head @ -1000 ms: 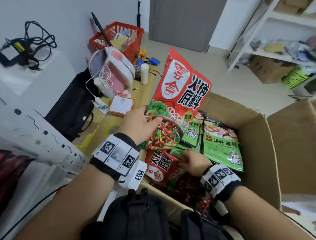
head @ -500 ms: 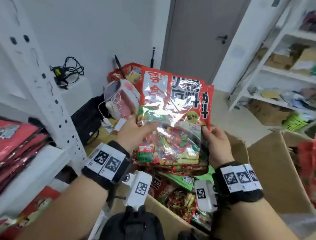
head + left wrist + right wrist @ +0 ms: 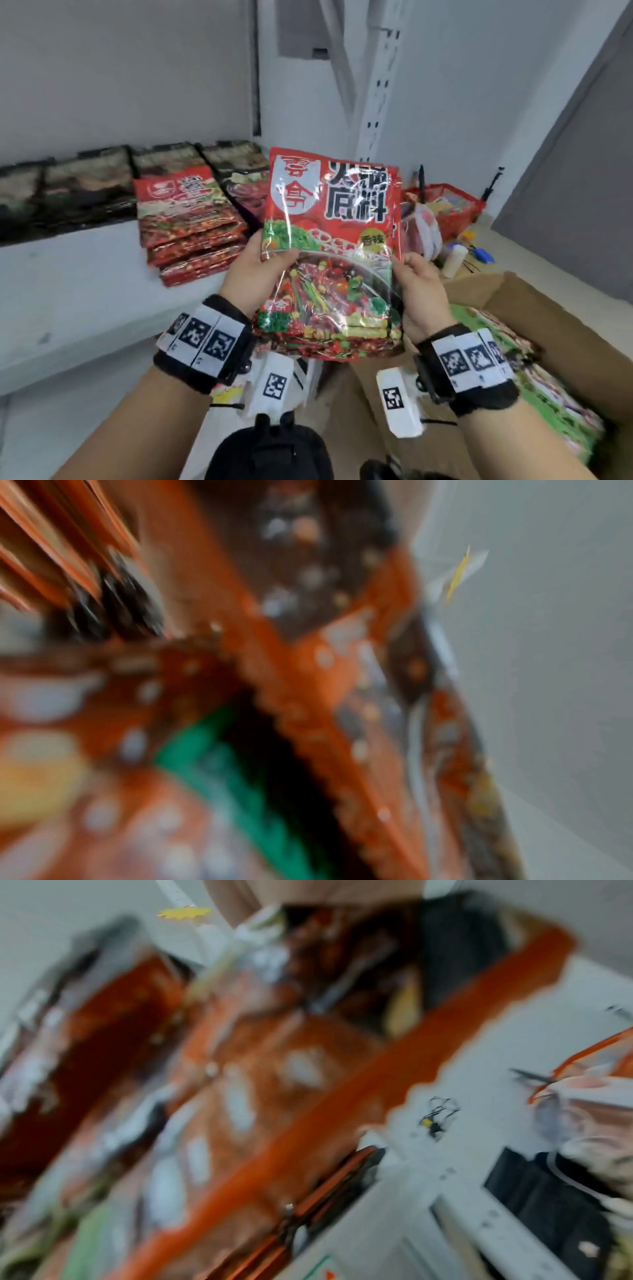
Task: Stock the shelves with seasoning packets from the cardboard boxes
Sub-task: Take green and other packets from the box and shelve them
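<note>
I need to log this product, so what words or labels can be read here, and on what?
"火锅底料": large black characters on the red packet that the left hand and right hand hold.
"香辣": its small green round label.
White emblem, lower-left label: stylised, unreadable.
Packets on the shelf: too blurred.
Wrist markers: patterns, no words.

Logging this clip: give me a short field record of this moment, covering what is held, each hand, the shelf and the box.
held item: bundle of red seasoning packets, upright, front facing the camera
left hand: grips the bundle's left edge, thumb on the front
right hand: grips the bundle's right edge
shelf: white; a fanned red packet stack and dark packets behind
cardboard box: lower right, open, green packets inside
wrist views: too blurred to read
</note>
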